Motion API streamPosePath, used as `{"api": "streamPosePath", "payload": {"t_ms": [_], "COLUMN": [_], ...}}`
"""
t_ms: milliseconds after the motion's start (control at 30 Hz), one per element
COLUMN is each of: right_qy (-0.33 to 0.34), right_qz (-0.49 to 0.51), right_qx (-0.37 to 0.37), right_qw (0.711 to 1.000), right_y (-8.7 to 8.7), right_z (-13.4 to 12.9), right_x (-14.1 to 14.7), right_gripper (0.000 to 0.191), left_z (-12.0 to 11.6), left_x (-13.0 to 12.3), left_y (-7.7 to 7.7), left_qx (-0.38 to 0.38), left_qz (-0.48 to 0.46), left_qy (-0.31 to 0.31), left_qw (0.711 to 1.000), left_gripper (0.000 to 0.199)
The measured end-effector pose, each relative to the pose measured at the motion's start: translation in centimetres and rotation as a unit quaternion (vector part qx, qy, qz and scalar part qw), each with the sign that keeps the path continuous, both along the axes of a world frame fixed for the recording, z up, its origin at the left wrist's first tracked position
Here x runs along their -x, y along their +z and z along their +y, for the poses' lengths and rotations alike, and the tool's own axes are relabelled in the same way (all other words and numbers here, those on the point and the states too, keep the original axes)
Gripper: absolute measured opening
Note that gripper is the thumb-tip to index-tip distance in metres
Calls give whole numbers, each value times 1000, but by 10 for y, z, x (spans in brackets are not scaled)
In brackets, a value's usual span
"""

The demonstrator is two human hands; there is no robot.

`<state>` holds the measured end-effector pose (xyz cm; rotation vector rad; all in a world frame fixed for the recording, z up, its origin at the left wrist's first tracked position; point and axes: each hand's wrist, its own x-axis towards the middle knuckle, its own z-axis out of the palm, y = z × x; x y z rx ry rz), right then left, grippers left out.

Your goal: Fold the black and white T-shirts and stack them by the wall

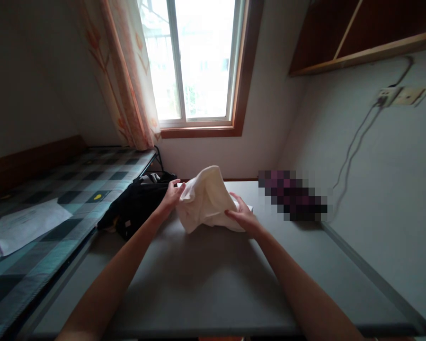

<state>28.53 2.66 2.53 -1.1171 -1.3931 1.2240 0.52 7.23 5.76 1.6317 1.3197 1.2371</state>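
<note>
A soft, crumpled cream-white piece of cloth (206, 203) sits in the middle of the frame, bunched up above the pale grey flat-topped bench (206, 284). The left hand (173, 193) grips its left edge between thumb and fingers; the right hand (243, 214) pinches its lower right side, thumb in front, with the other fingers partly hidden behind. Whether the cloth's underside touches the bench cannot be told. Being limp, it could fold over on itself or slip from a grip if the hands pulled unevenly. Left of centre, a rumpled heap of black fabric (137, 203) lies just beside the left hand, so a wide sweep that way could snag or drag it. Toward the right, a pixelated dark purple object (291, 195) stands well apart from the right hand, so knocking it seems less likely.
</note>
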Motion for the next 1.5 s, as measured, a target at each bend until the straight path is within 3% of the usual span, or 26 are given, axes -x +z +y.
{"api": "streamPosePath", "payload": {"t_ms": [67,133,200,300,367,433,533,667,767,867,967,1033,1100,1167,1233,1333,1400,1500], "right_qy": [-3,-47,-94,-145,-187,-220,-159,-5,46,56,50,38,16,-13,-36,-43,-45,-70], "right_qz": [46,71,57,-50,-166,-284,-407,-487,-509,-525,-539,-534,-520,-503,-485,-451,-424,-369], "right_qx": [20,28,17,-50,-130,-216,-307,-345,-332,-314,-298,-297,-308,-329,-356,-391,-400,-390], "right_qw": [999,996,994,987,959,908,845,802,793,789,787,791,796,799,798,801,812,841], "right_y": [-2,-6,-9,-10,-6,1,8,7,3,3,6,6,6,4,3,1,-1,-3], "right_z": [2,7,12,14,9,-1,-15,-21,-19,-15,-13,-11,-10,-9,-9,-11,-11,-9], "right_x": [-1,-5,-9,-12,-8,-2,8,12,9,6,4,4,4,4,4,6,7,7], "right_gripper": [92,88,78,41,26,24,22,30,35,32,16,15,17,21,25,29,30,30], "left_z": [3,2,-3,-15,-23,-28,-30,-32,-34,-30,-20,-16,-17,-24,-35,-48,-50,-47], "left_x": [2,2,-2,-8,-11,-13,-14,-22,-29,-28,-19,-15,-17,-24,-35,-47,-50,-50], "left_y": [-2,-2,1,6,8,7,1,-4,-3,-1,4,8,12,15,15,8,2,-1], "left_qx": [-69,-130,-148,-122,-113,-114,-126,-166,-187,-161,-117,-128,-176,-235,-277,-269,-248,-242], "left_qz": [78,144,185,228,278,330,369,391,408,381,257,158,100,114,190,313,356,383], "left_qy": [93,94,11,-163,-248,-279,-270,-262,-223,-73,108,134,91,4,-112,-250,-268,-233], "left_qw": [990,977,971,952,921,895,880,866,865,908,953,970,975,965,935,876,860,861], "left_gripper": [55,41,34,34,39,45,42,26,14,18,21,28,32,28,31,49,55,39]}}
